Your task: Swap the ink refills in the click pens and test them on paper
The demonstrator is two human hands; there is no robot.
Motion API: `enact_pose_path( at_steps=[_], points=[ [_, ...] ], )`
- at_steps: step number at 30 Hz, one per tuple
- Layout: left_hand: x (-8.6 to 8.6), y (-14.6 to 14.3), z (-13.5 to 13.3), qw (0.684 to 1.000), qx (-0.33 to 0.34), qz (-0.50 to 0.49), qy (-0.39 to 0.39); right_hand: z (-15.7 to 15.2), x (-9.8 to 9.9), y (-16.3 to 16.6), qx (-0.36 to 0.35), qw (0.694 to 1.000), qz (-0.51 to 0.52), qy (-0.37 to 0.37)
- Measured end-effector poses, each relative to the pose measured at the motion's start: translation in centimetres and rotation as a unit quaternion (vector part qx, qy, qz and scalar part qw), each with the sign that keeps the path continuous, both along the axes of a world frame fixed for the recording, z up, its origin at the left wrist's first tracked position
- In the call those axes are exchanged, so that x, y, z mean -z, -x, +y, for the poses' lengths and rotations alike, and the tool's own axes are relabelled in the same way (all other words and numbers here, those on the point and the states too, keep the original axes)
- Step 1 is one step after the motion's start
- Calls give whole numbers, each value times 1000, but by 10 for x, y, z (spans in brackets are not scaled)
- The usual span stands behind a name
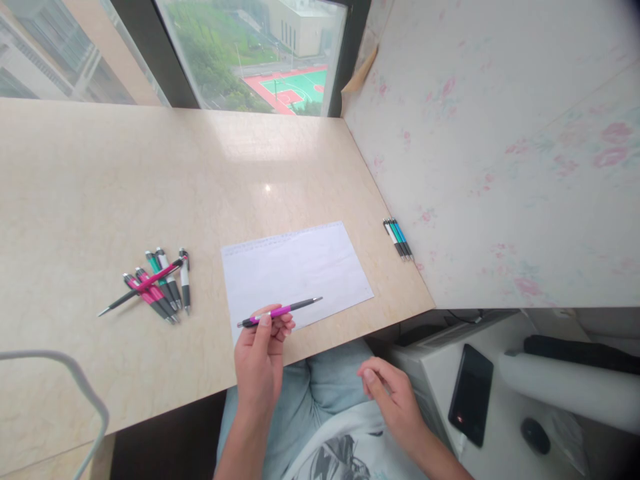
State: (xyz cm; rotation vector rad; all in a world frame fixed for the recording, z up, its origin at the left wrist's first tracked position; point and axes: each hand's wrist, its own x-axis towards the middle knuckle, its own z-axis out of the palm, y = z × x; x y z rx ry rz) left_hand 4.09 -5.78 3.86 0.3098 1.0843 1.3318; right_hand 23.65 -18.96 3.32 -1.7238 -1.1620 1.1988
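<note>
My left hand [259, 363] is closed around a purple ballpoint pen [303, 305] with a black grip, its tip pointing right and slightly up. The pen is held over the lower part of a white sheet of paper [300, 267], which has rows of small writing along its top edge. My right hand [393, 393] hovers above my lap beyond the desk's front edge, its fingers curled in with nothing seen in them. To the left lies a loose pile of pens, with a pink pen [150, 281] across several pink, green and white ones.
Several pens [399, 239] lie side by side against the wall at the right. A grey cable [83, 380] curves over the desk at lower left. Below on the right, a white surface holds a black phone [471, 393] and a black mouse [535, 435].
</note>
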Motion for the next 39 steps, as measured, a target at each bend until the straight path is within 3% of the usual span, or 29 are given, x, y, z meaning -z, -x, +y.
enact_pose_path(
  at_steps=[3, 6, 8, 13, 23, 39],
  points=[
    [2, 5, 8, 999, -14, 27, -14, -52, 8, -40, 71, 993, -80, 48],
    [4, 5, 13, 999, -7, 42, -31, -109, 11, -84, 274, 948, -144, 75],
    [6, 3, 14, 998, 2, 43, -34, -141, 11, -108, 363, 914, -164, 79],
    [8, -2, 14, 998, 19, 44, -36, -183, 19, -133, 416, 876, -201, 137],
    [3, -4, 13, 998, 19, 47, -47, -188, 34, -136, 403, 874, -222, 158],
    [4, -5, 11, 998, 19, 42, -46, -175, 23, -129, 459, 868, -145, 124]
  ],
)
